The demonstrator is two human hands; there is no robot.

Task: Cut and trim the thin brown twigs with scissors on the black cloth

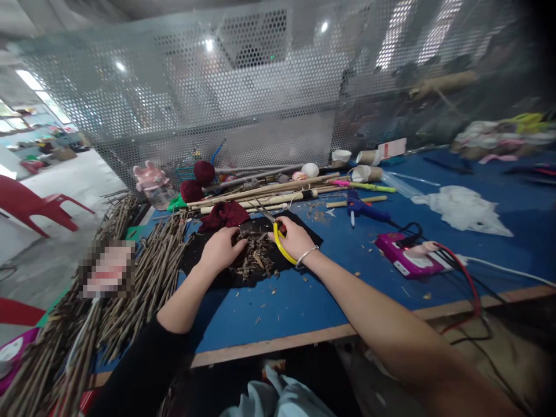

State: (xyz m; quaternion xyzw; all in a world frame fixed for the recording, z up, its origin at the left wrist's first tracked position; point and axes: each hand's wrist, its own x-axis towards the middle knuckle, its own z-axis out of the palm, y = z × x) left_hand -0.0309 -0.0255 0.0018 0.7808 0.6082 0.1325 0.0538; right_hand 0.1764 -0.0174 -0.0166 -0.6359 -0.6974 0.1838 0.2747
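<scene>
My right hand (292,237) is closed round the yellow handle of a pair of scissors (278,238), whose blades point up and left over a black cloth (306,231). My left hand (221,250) rests with curled fingers on a heap of brown wood scraps (258,255) lying on that cloth. A silver bangle (306,255) circles my right wrist. A dark red fabric piece (223,214) lies just beyond my left hand.
A big pile of thin sticks (143,272) covers the table's left side. Long wooden rods (269,192), a blue glue gun (362,209), a pink power strip (408,258) with cables, white cloth (463,208) and paper cups (362,172) lie on the blue tabletop (347,289). Perforated metal screen (260,104) stands behind.
</scene>
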